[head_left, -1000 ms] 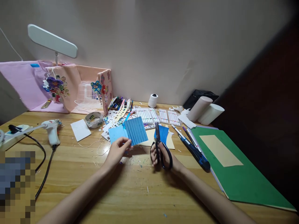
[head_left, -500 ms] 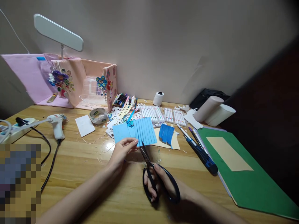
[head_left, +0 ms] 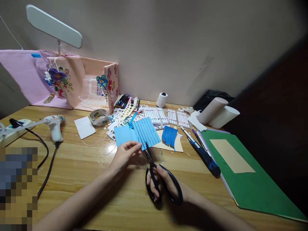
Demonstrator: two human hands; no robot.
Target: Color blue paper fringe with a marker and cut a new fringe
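Between thumb and fingers, my left hand (head_left: 127,153) pinches the near edge of a light blue sheet of paper (head_left: 147,132) that is ruled or slit into parallel strips. My right hand (head_left: 160,181) grips black-handled scissors (head_left: 149,158) through their loops. Their blade tips meet the near edge of the blue paper, just right of my left fingertips. Another plain light blue piece (head_left: 122,134) lies to the left behind my left hand. A darker blue painted piece of paper (head_left: 169,136) rests on cream paper (head_left: 158,145) to the right.
A glue gun (head_left: 55,130) with its cord, a white card (head_left: 84,127) and a tape roll (head_left: 98,117) lie left. Markers (head_left: 155,115) and paper scraps (head_left: 115,126) spread behind. At right are a utility knife (head_left: 204,157) and a green board (head_left: 250,183). A pink fabric box (head_left: 95,64) stands back left.
The striped blue paper has tilted, its far edge swinging left. The scissors' blades now overlap its near edge more closely. The whole view has shifted slightly.
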